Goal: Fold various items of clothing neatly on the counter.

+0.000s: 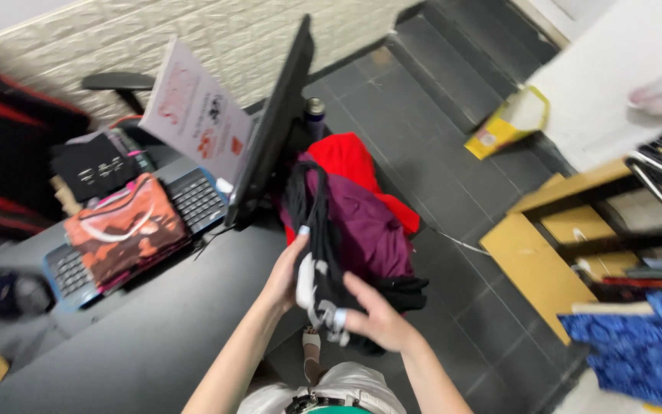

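Observation:
My left hand (286,274) and my right hand (378,314) both grip a bundle of clothes hanging in front of me. The bundle is a black garment (322,230) with white trim, a purple garment (365,222) and a red garment (354,165) behind them. The left hand holds the black garment from the left side. On the lower right side the right hand closes over the black cloth and its white trim. The bundle hangs just past the edge of a dark grey desk (132,337).
On the desk lie a keyboard (193,201) part covered by an orange patterned cloth (120,228), a dark monitor (273,126) seen edge-on and a printed sheet (201,111). To the right stand wooden shelves (538,264), blue patterned fabric (641,345) and a yellow box (509,123) on the tiled floor.

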